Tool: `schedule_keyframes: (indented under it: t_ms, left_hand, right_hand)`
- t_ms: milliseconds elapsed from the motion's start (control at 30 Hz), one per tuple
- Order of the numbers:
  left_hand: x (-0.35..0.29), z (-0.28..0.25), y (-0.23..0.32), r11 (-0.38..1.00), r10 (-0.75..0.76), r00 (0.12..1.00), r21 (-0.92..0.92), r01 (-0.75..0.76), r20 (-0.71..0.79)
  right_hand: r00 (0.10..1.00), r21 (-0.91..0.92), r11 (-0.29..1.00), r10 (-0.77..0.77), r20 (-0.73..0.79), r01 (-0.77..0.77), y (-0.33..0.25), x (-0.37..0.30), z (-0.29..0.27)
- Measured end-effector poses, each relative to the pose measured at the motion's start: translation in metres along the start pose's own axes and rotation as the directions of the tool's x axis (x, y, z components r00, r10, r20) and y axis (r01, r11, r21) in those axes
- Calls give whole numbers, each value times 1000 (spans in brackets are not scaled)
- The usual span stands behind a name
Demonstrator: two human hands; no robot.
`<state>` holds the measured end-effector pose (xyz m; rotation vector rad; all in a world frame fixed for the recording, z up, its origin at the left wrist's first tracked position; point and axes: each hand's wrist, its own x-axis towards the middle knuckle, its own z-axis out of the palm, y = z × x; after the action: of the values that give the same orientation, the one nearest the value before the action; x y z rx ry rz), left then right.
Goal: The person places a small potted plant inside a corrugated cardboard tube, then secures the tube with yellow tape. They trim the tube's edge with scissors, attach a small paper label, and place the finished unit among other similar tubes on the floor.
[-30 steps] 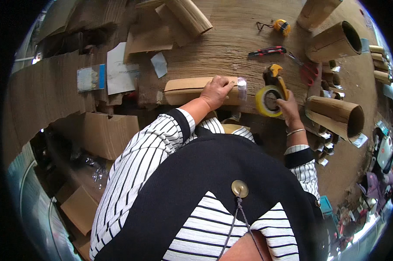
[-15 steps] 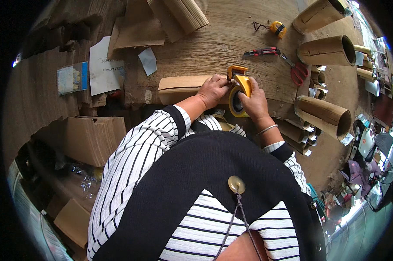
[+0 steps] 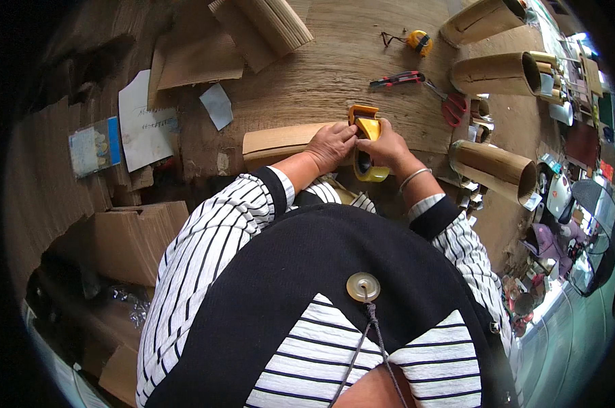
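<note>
On the near edge of the wooden bench lies a long brown piece of cardboard (image 3: 280, 141), curved or folded lengthwise. My left hand (image 3: 330, 146) is closed over its right end, with the fingertips partly hidden. Close against those fingers, my right hand (image 3: 389, 147) grips a yellow tape dispenser (image 3: 369, 127). The roll of tape (image 3: 363, 162) hangs below its head, toward my body. The dispenser's orange front end points away from me, beside the cardboard's right end. Whether a strip of tape runs between the hands cannot be made out.
A red-and-black utility knife (image 3: 397, 79), red-handled scissors (image 3: 452, 109) and a yellow tape measure (image 3: 419, 43) lie farther right. Several cardboard tubes (image 3: 494, 73) line the right side. Cardboard sheets (image 3: 195, 61) and a white paper (image 3: 144, 126) are at the left.
My right hand has turned and drawn in beside the left, tilting the dispenser more upright with its roll partly covered. The whole view has shifted slightly.
</note>
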<state>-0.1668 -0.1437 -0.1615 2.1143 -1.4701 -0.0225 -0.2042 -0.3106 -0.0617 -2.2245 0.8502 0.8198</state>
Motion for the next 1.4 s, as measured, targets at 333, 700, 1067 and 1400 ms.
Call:
schedule_keyframes:
  t_ms: [333, 700, 1067, 1400]
  left_hand:
    - [13, -9, -9, 969, -196, 975, -135, 209, 105]
    - [19, -13, -10, 942, -226, 957, -210, 262, 181]
    - [42, 13, 3, 936, -349, 738, 246, 250, 578]
    - [59, -8, 10, 896, -439, 638, 254, 365, 633]
  right_hand:
    - [984, 295, 947, -87, -153, 129, 6, 22, -6]
    - [945, 11, 997, -67, -321, 75, 53, -82, 79]
    - [939, 71, 984, -135, -316, 165, 71, -96, 75]
    - [953, 168, 963, -164, -256, 211, 132, -190, 81]
